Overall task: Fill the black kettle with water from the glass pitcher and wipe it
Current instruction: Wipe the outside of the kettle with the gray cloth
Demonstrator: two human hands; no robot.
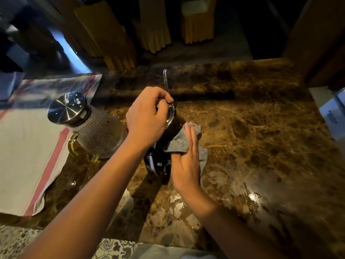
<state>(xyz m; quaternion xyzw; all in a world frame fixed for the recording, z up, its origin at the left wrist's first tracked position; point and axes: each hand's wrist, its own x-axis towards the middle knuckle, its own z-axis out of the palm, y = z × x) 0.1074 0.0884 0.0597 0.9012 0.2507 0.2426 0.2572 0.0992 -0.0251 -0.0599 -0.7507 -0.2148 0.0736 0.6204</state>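
Left hand (147,116) steadies the black kettle (164,135); right hand (186,161) wipes its side.
I see the left clamped over the lid to brace it, the right pressing a grey cloth (179,143) flat-palmed against the kettle on the counter (252,128). The lidded glass pitcher (93,128) stands just beside. No legible writing.

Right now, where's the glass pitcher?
In the head view the pitcher stands on the counter, left of the kettle and the left hand, beside the striped towel.
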